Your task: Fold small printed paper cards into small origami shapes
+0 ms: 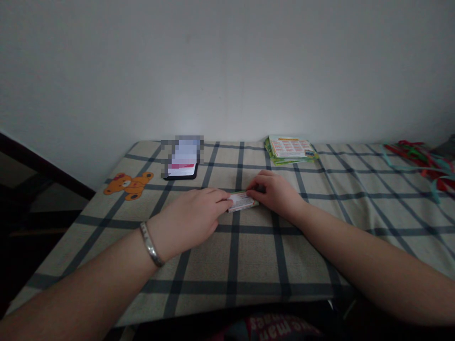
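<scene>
Both forearms are showing bare right to the lower frame edges. The left hand [188, 220], centre-left, is wearing a narrow, smooth silver-coloured bangle [151, 244] at the wrist, and it is catching light. The right hand [275, 194], centre, is showing bare. At bottom centre a dark garment [270, 327] is showing pink and white lettering, partly cut off.

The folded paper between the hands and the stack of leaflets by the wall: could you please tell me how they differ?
The folded paper is a narrow strip, while the stack of leaflets shows wide, flat sheets. The folded paper is pinched at its ends by the left hand and right hand; the stack of leaflets lies untouched, farther back. Both lie on the checked cloth and carry reddish print.
</scene>
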A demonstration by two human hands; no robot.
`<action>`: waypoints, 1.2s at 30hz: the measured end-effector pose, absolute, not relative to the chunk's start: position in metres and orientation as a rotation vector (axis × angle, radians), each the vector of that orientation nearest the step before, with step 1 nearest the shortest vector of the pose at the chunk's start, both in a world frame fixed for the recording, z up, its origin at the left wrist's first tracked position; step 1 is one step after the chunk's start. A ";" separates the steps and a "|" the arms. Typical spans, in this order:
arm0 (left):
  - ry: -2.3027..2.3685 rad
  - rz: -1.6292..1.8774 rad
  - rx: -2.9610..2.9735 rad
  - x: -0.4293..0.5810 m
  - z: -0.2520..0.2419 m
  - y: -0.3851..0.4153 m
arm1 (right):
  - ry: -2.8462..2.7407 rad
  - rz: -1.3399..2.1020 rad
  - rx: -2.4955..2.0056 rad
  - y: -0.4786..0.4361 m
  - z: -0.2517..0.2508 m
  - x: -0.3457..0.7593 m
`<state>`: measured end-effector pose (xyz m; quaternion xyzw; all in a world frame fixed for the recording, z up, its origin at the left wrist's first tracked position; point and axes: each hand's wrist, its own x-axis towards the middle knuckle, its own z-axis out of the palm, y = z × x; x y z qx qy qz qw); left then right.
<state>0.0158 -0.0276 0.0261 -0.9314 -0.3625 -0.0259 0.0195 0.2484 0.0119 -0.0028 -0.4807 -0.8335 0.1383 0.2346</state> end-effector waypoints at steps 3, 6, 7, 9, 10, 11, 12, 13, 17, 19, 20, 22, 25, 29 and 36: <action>-1.146 -0.057 -2.893 0.017 0.028 -0.029 | -2.230 0.420 -1.273 0.013 -0.002 0.251; -1.152 -0.044 -2.903 0.018 0.031 -0.030 | -2.214 0.428 -1.095 0.012 -0.001 0.253; -1.152 -0.040 -2.903 0.018 0.031 -0.030 | -2.252 0.413 -0.992 0.011 0.000 0.254; -1.154 -0.039 -2.897 0.018 0.031 -0.031 | -2.379 0.365 -0.770 0.009 0.000 0.253; -1.149 -0.048 -2.890 0.018 0.030 -0.031 | -2.450 0.344 -0.693 0.007 0.001 0.253; -1.139 -0.062 -2.884 0.018 0.030 -0.031 | -2.511 0.319 -0.642 0.005 0.000 0.252; -1.126 -0.081 -2.877 0.018 0.029 -0.031 | -2.565 0.291 -0.614 0.003 0.000 0.251; -1.114 -0.103 -2.872 0.018 0.028 -0.031 | -2.608 0.259 -0.602 0.002 -0.001 0.250; -1.120 -0.136 -2.884 0.017 0.027 -0.032 | -2.666 0.167 -0.624 0.000 -0.004 0.249; -1.141 -0.114 -2.902 0.016 0.029 -0.033 | -2.663 0.165 -0.636 0.000 -0.004 0.249; -1.153 -0.092 -2.911 0.016 0.030 -0.033 | -2.662 0.161 -0.639 0.001 -0.004 0.249; -1.146 -0.043 -2.938 0.014 0.032 -0.033 | -2.669 0.149 -0.646 0.001 -0.004 0.249; -1.146 -0.001 -2.952 0.012 0.033 -0.033 | -2.695 0.132 -0.655 0.001 -0.004 0.249; -1.166 0.021 -2.934 0.013 0.032 -0.037 | -2.699 0.108 -0.653 0.001 -0.004 0.247; -1.163 0.067 -2.957 0.014 0.034 -0.040 | -2.718 0.109 -0.634 0.001 -0.003 0.247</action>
